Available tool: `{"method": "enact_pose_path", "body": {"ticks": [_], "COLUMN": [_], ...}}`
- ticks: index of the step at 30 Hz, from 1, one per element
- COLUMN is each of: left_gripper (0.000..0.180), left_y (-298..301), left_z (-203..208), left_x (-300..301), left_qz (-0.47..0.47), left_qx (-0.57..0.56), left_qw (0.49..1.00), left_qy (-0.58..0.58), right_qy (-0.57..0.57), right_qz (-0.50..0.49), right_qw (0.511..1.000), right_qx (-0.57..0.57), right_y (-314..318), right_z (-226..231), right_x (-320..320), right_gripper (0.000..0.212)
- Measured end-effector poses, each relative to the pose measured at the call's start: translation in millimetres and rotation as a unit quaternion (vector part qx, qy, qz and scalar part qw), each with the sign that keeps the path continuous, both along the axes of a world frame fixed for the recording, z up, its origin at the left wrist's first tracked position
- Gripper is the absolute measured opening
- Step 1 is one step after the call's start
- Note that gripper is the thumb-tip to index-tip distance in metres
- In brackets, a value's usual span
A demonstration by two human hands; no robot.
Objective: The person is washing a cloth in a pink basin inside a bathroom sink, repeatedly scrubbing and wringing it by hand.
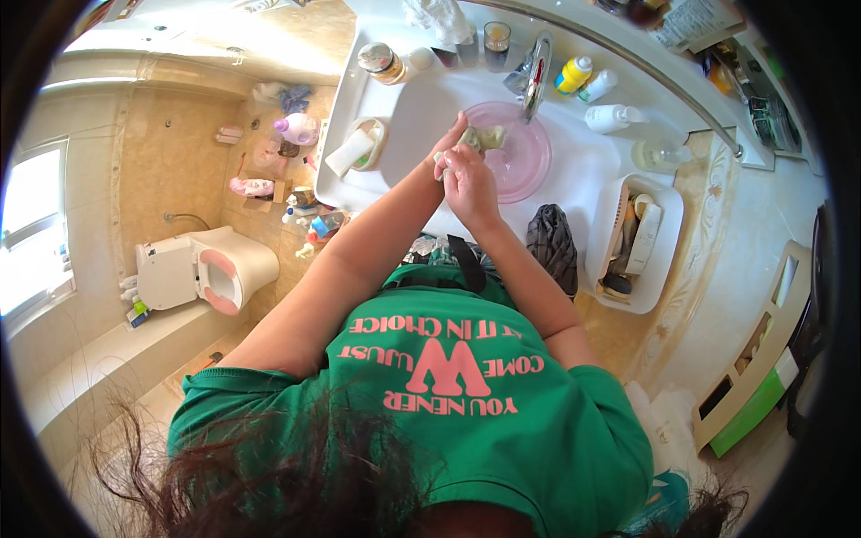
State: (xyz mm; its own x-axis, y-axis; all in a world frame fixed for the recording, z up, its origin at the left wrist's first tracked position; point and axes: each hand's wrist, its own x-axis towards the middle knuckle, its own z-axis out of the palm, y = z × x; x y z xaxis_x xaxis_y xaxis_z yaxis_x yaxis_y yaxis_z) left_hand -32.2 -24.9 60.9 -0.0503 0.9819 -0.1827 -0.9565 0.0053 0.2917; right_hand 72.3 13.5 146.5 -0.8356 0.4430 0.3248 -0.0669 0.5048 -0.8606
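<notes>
A damp-looking, pale green cloth [484, 137] is bunched between my two hands over the near-left rim of a pink basin [536, 170]. My left hand [451, 140] is closed round one part of it, partly hidden behind the right. Just in front, my right hand [470, 182] grips the cloth too, its fingers curled. A small bit of pale cloth shows by the right hand's knuckles. Shallow water seems to lie in the basin, which sits in the white sink [414, 112] under a chrome faucet [537, 76].
Behind the sink stand a jar [382, 63], a dark glass [496, 45], a yellow bottle [574, 75] and a white pump bottle [613, 117]. A soap dish [369, 143] lies left. To the right hangs a white basket [664, 235] with brushes; a dark cloth [552, 247] drapes over the front edge.
</notes>
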Motion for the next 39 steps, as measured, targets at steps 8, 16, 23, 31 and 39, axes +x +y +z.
{"method": "enact_pose_path", "body": {"ticks": [8, 16, 23, 31, 39], "left_gripper": [0.036, 0.029, 0.026, 0.046, 0.032], "left_y": [0, 2, 10, -3, -23], "left_z": [0, 12, 23, 13, 6], "left_x": [18, 25, 34, 25, 18], "left_qz": [0.07, 0.098, 0.158, -0.008, -0.024], "left_qx": [-0.078, -0.213, -0.319, -0.44, -0.451], "left_qw": [0.994, 0.971, 0.929, 0.857, 0.854], "left_qy": [-0.008, 0.051, 0.106, 0.269, 0.259], "right_qy": [0.03, 0.0, -0.126, -0.266, -0.487], "right_qz": [-0.076, -0.09, -0.144, -0.073, 0.094], "right_qw": [0.993, 0.996, 0.982, 0.95, 0.834], "right_qx": [0.086, 0.018, -0.006, 0.144, 0.24], "right_y": [9, 28, 76, 119, 84], "right_z": [-17, -23, -90, -152, -197], "right_x": [-17, -8, 19, 32, 37], "right_gripper": [0.007, 0.006, 0.01, 0.022, 0.033]}}
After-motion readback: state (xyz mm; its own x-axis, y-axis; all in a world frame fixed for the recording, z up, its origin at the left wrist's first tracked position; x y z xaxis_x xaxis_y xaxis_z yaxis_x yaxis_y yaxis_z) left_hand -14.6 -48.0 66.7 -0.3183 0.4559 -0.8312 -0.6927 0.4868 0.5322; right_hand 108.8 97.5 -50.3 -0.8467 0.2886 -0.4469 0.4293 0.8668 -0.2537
